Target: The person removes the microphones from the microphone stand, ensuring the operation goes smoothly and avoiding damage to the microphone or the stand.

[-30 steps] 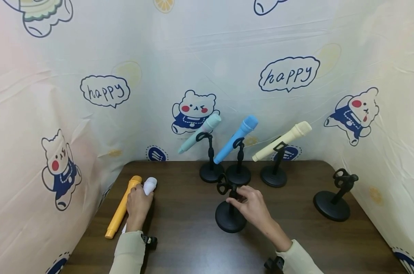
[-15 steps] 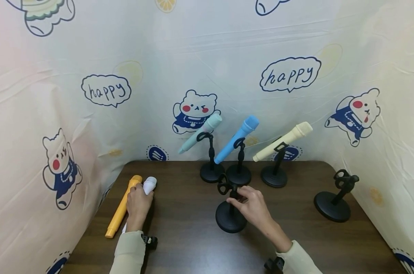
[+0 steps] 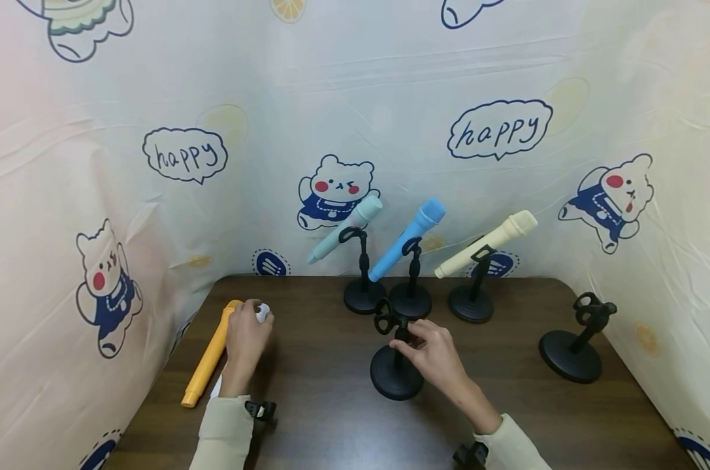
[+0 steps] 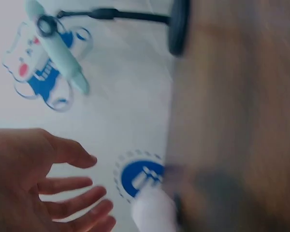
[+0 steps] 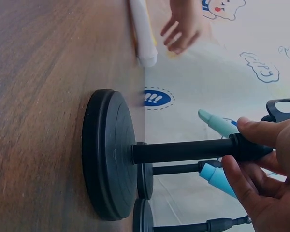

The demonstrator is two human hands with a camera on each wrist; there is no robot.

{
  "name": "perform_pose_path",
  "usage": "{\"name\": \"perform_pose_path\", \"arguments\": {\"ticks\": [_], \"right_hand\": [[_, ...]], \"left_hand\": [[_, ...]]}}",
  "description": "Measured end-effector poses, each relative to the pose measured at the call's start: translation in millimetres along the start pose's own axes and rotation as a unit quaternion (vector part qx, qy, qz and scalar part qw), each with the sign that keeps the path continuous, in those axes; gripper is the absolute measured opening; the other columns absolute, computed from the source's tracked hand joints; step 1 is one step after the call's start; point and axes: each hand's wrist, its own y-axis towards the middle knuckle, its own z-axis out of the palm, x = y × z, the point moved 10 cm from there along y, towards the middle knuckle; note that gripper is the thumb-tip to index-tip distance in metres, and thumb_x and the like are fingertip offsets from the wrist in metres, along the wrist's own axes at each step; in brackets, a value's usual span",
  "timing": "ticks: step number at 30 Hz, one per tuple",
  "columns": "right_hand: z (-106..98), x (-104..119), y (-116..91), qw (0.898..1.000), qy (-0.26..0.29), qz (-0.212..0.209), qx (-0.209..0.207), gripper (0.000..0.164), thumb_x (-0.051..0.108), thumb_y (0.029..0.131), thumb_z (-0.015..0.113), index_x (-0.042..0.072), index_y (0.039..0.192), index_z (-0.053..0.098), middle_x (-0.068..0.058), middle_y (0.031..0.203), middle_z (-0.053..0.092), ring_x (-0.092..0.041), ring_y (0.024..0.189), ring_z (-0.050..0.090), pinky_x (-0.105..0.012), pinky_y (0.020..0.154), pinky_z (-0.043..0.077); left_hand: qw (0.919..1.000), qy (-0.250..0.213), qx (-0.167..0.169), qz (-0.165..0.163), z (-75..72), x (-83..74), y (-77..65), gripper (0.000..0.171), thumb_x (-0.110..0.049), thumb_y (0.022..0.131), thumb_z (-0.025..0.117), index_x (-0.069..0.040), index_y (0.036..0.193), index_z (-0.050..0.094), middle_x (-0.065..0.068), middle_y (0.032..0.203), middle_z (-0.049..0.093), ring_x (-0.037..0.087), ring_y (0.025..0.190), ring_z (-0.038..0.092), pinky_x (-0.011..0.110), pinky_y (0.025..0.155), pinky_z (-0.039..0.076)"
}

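Note:
My left hand (image 3: 247, 339) hovers over a white microphone (image 5: 144, 36) lying on the table, its fingers loosely bent with nothing between them. The left wrist view shows a gap between the fingertips and the blurred white head. An orange-yellow microphone (image 3: 210, 358) lies alongside, to the left. At mid-table, my right hand (image 3: 439, 356) pinches the upper pole of a black microphone stand (image 5: 183, 151) between thumb and fingers. This stand is upright, its round base on the table and its ring clip (image 3: 384, 320) holding nothing.
Behind stand three black stands bearing a mint microphone (image 3: 328, 245), a blue microphone (image 3: 406, 240) and a cream microphone (image 3: 486, 243), all tilted. Another black stand (image 3: 571, 356) with a bare clip is near the right edge. A printed curtain (image 3: 355, 91) encloses the table (image 3: 313, 405).
My left hand has come up off the white microphone, shifting slightly right and away from it. My right hand keeps its grip on the stand, which has not moved.

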Motion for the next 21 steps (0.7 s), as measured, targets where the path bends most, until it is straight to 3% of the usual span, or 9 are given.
{"name": "perform_pose_path", "arguments": {"ticks": [5, 10, 16, 21], "right_hand": [[0.2, -0.4, -0.7, 1.0, -0.001, 0.008, 0.0, 0.016, 0.011, 0.082, 0.092, 0.008, 0.091, 0.08, 0.0, 0.087, 0.072, -0.006, 0.073, 0.071, -0.016, 0.064, 0.059], [0.3, -0.6, -1.1, 1.0, -0.002, 0.013, 0.002, 0.016, 0.01, 0.082, 0.092, 0.008, 0.091, 0.08, 0.001, 0.087, 0.072, -0.006, 0.073, 0.07, -0.016, 0.064, 0.059], [0.3, -1.4, -1.3, 1.0, 0.003, 0.023, 0.002, 0.016, 0.009, 0.082, 0.092, 0.009, 0.093, 0.081, 0.001, 0.086, 0.072, -0.007, 0.074, 0.071, -0.016, 0.065, 0.059], [1.0, -2.4, -0.9, 1.0, 0.003, 0.031, 0.004, 0.017, 0.009, 0.082, 0.092, 0.01, 0.094, 0.08, 0.001, 0.087, 0.072, -0.007, 0.075, 0.071, -0.019, 0.067, 0.06]], "left_hand": [[0.9941, -0.097, 0.025, 0.042, 0.5, -43.3, -6.1, 0.03, -0.011, 0.099, 0.069, 0.003, 0.126, 0.07, 0.022, 0.117, 0.071, 0.039, 0.108, 0.07, 0.054, 0.094, 0.056], [0.9762, -0.195, 0.066, 0.068, 8.6, -83.1, -17.6, 0.026, -0.006, 0.099, 0.071, -0.003, 0.126, 0.071, 0.016, 0.115, 0.075, 0.031, 0.105, 0.072, 0.049, 0.095, 0.059], [0.9434, -0.29, 0.137, 0.084, 21.6, -123.7, -38.2, 0.025, -0.016, 0.103, 0.071, -0.012, 0.128, 0.072, 0.008, 0.118, 0.077, 0.025, 0.113, 0.07, 0.051, 0.101, 0.057], [0.9105, -0.338, 0.198, 0.132, 32.7, -157.3, -57.2, 0.03, -0.023, 0.106, 0.068, -0.014, 0.134, 0.068, 0.004, 0.126, 0.075, 0.022, 0.12, 0.068, 0.044, 0.106, 0.056]]}}
